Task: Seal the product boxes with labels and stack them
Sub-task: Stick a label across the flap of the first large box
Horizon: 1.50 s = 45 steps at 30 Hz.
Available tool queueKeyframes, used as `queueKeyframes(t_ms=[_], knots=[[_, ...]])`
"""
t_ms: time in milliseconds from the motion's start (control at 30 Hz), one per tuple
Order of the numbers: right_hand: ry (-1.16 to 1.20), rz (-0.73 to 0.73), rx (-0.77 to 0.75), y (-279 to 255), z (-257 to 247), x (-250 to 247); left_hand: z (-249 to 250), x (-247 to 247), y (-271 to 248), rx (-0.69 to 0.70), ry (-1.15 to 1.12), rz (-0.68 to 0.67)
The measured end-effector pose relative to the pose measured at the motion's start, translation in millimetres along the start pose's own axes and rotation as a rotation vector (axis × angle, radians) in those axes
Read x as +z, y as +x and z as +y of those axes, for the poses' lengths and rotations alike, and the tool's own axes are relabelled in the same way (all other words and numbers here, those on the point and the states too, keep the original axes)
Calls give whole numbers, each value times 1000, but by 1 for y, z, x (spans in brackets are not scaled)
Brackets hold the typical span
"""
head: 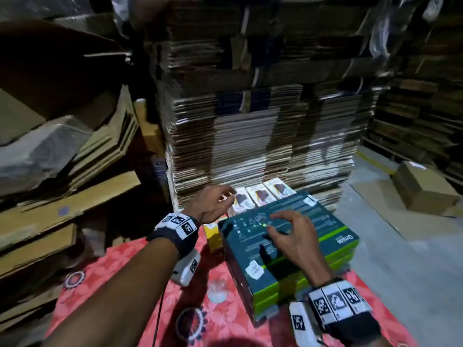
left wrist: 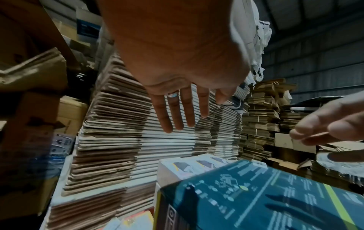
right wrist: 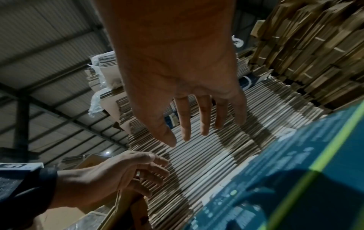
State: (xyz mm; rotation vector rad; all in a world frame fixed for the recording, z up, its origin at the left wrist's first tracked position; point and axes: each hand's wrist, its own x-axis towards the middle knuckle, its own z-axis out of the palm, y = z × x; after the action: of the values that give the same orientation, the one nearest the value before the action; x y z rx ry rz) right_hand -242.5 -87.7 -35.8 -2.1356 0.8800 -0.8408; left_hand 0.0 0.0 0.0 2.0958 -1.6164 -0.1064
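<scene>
Teal product boxes (head: 288, 249) sat stacked on the red floral cloth (head: 120, 276); the right hand (head: 292, 236) hovered over the top one (fingers spread, empty), while the left hand (head: 213, 201) hung relaxed, empty, beside them.

Little can be read: on the top teal box (head: 288, 236) of the stack at lower centre of the head view, a white brand word stands upside down near the box's right end beside the green stripe, and it looks like "Omada", though the letters are too blurred to be sure. The white sticker (head: 255, 269) on that box's near left part and the fine white print and icons across its top are too small and smeared to make out. The black-and-white square codes on the wristbands (head: 179, 222) carry patterns only, no legible letters.
</scene>
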Motion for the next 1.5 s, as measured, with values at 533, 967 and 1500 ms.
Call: queueKeyframes(t_ms=[533, 967, 1500], knots=[[-71, 319, 302, -75, 88, 16, 3, 82, 21, -123, 134, -340], [134, 196, 448, -88, 86, 20, 10, 104, 20, -207, 212, -325], [38, 208, 470, -94, 98, 14, 22, 127, 16, -218, -237, -431]])
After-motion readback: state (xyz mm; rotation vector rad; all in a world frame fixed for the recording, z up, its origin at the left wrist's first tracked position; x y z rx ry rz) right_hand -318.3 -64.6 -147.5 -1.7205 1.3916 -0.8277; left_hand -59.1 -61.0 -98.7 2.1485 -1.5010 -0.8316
